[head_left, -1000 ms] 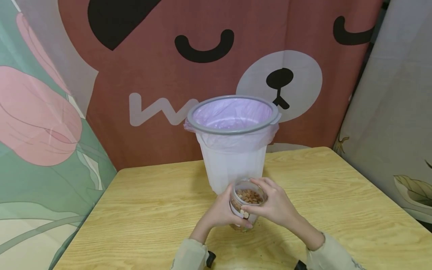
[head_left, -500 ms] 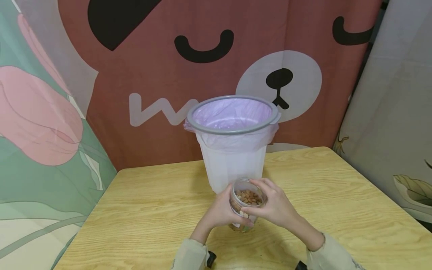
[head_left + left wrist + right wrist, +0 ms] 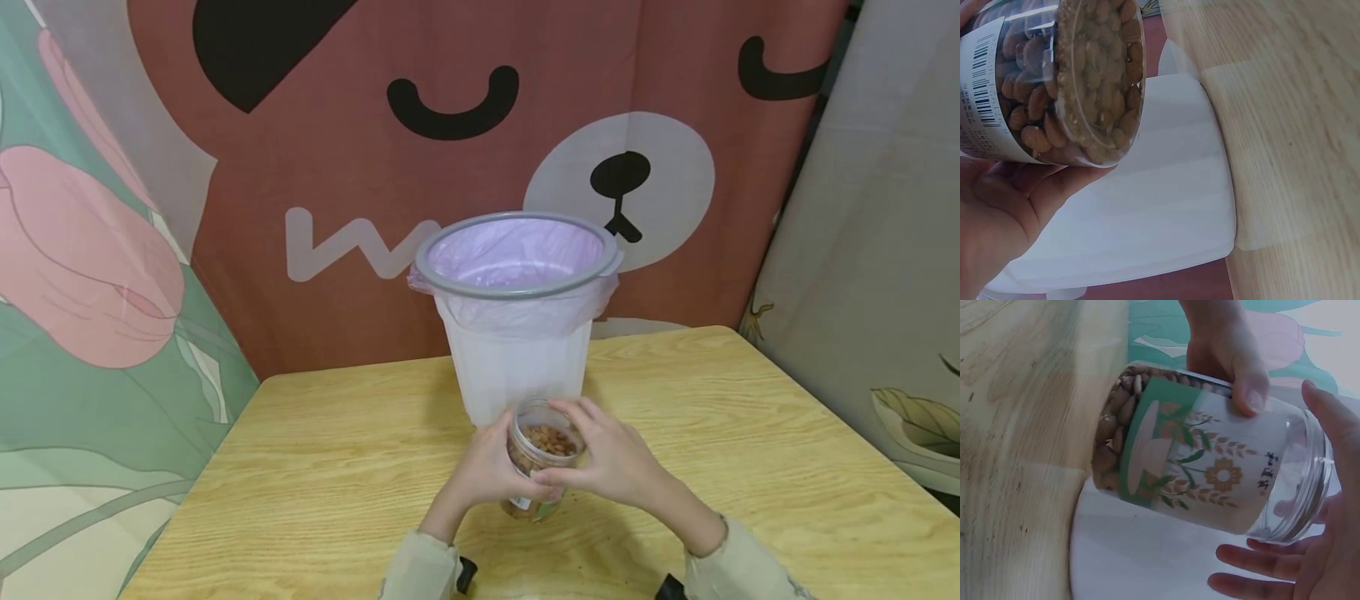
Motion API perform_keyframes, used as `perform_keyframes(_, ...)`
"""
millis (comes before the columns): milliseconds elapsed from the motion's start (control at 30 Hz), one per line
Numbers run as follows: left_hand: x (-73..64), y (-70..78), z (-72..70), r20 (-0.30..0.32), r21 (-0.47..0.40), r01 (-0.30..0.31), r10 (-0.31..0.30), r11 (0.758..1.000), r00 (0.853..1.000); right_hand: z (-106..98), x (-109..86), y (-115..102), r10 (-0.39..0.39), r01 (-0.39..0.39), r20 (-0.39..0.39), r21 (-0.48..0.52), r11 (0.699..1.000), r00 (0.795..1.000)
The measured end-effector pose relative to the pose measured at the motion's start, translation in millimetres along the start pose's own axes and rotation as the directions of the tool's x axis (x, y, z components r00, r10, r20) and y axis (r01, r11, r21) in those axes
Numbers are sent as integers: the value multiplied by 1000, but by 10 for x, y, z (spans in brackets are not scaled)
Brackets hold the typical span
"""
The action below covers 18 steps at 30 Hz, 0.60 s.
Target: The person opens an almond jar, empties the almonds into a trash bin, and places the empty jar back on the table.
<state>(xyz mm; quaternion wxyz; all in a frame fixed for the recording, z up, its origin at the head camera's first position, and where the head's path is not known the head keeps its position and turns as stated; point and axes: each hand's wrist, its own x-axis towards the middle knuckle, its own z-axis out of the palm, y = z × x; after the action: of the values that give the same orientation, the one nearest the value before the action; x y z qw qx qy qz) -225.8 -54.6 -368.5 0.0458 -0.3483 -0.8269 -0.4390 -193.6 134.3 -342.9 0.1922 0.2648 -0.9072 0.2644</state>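
Okay, clear round plastic jar (image 3: pixel 1210 459) of brown almonds (image 3: pixel 550 439) held above a yellow wood-grain table (image 3: pixel 337 450), left hand (image 3: pixel 489 468) gripping its side, right hand (image 3: pixel 621 458) clasping near its top, purple-lined white plastic bin (image 3: pixel 517 367) behind.

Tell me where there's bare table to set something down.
The table has wide bare patches left of the left hand and right of the right hand, each running out to that side's edge. The middle is crowded: both hands hold the jar just in front of the white bin.
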Motion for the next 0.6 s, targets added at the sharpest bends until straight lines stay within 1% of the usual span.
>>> perform_keyframes(33,-2,3,-1,-8,11,-3,4,1000,1000,-7,5,-10,2,-2,13,-19,1000,1000)
perform_keyframes(133,-4,18,0,-25,35,0,1,999,1000,-19,23,-53,12,-11,26,-31,999,1000)
perform_keyframes(233,0,42,6,-36,69,4,-1,998,999,-20,48,-106,41,-41,13,-33,999,999)
perform_keyframes(333,4,68,18,-35,109,-2,6,994,999,-13,75,-149,68,-68,2,-33,997,998)
perform_keyframes(400,1,84,26,-29,133,-7,11,991,1000,-6,91,-164,58,-58,1,-41,997,998)
perform_keyframes(500,-7,96,42,-21,153,-13,17,988,1000,14,105,-164,10,-10,-8,-32,999,1000)
perform_keyframes(600,-7,104,58,-18,174,-27,30,984,999,43,98,-152,-28,29,-41,5,1000,999)
